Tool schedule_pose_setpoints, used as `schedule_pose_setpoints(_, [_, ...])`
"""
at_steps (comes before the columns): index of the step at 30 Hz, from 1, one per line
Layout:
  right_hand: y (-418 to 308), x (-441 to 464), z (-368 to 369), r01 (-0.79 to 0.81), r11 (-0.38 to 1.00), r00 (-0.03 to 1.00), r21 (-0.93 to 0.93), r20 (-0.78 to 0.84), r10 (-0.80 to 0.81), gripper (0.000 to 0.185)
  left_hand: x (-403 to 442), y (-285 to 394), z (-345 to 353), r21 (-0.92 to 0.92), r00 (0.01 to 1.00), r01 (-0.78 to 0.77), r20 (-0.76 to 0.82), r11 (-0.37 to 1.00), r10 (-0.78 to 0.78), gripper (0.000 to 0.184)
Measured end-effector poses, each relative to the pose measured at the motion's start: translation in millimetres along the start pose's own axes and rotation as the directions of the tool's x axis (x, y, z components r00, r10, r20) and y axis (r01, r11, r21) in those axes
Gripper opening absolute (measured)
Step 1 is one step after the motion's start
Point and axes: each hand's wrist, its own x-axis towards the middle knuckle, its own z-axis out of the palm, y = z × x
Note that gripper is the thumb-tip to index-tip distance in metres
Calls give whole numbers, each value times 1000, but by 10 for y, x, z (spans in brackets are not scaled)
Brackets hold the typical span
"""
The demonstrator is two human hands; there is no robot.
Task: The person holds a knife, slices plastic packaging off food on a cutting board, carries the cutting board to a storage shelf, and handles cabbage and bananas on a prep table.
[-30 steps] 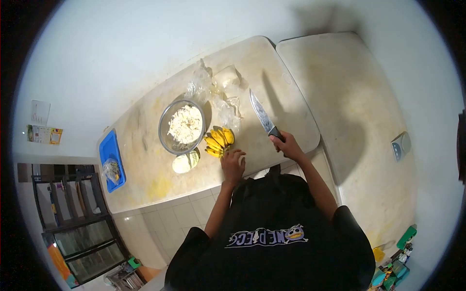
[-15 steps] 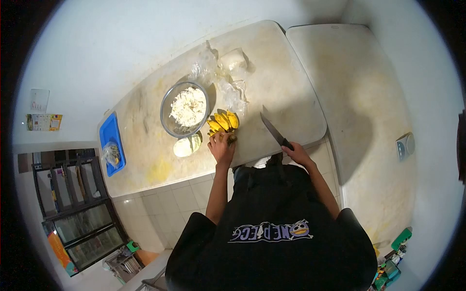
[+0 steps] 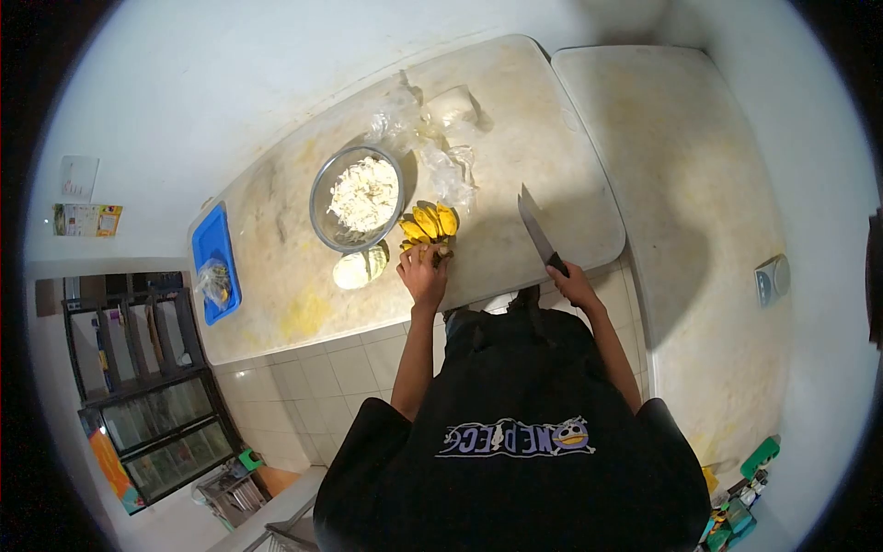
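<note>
My left hand (image 3: 422, 274) has its fingers wrapped round the stem end of a bunch of yellow bananas (image 3: 428, 222) on the table. The handle of a large knife (image 3: 536, 229) is in my right hand (image 3: 572, 283), near the table's front edge, with the blade pointing away from me. Left of the bananas stands a metal bowl (image 3: 317, 208) holding pale shredded food (image 3: 364, 193). A pale green, rounded vegetable (image 3: 359, 268) lies just in front of the bowl. Behind the bananas are crumpled clear plastic bags (image 3: 449, 173).
A bag of white contents (image 3: 452, 108) lies at the back of the table (image 3: 497, 110). At the far left is a blue tray (image 3: 214, 241) with a small plastic bag. A second table (image 3: 662, 147) adjoins on the right, with a scale (image 3: 773, 280).
My left hand has moved from beside the bananas onto their stem end and closed there. My right hand has shifted right with the knife. The view has also shifted slightly.
</note>
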Motion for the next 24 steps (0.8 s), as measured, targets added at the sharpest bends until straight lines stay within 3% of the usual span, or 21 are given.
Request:
schedule_pose_setpoints(4, [63,28,17,29,999,999,14,-14,-29,47,90,69,-80,-57,999,42,-7,997,-42,40])
schedule_pose_setpoints(7, [89,0,-13,-11,1000,1000,22,-1,11,46,156,67,-73,-99,983,176,61,979,-171,37])
schedule_pose_setpoints(9, [86,-15,-3,-18,999,1000,29,-4,18,46,163,16,-26,-320,977,215,82,923,-199,33])
schedule_pose_setpoints(10, [86,-21,4,-23,999,1000,42,-10,23,46,164,-13,19,-320,975,221,83,921,-205,33])
schedule_pose_setpoints(12, [86,-16,6,-30,999,1000,33,-4,31,46,192,-21,37,-656,930,368,266,659,-254,34])
schedule_pose_setpoints(13, [89,-10,6,-37,999,999,29,-3,37,47,181,14,8,-655,929,370,266,658,-257,34])
schedule_pose_setpoints(15, [90,6,14,-32,999,999,22,-3,32,46,179,146,-96,-764,879,475,398,436,-261,29])
schedule_pose_setpoints(16, [92,8,16,-28,999,1000,16,-4,28,46,207,212,-189,-764,879,477,399,435,-262,29])
schedule_pose_setpoints(18, [96,16,14,-17,1000,1000,26,12,17,45,234,304,-318,-756,755,652,640,54,-143,28])
schedule_pose_setpoints(21, [102,2,28,6,999,1000,52,11,-7,42,236,269,-235,-756,754,652,655,-55,-53,32])
schedule_pose_setpoints(24, [93,-19,28,-18,997,1000,77,-4,18,39,266,310,-220,-807,808,590,590,14,-3,28])
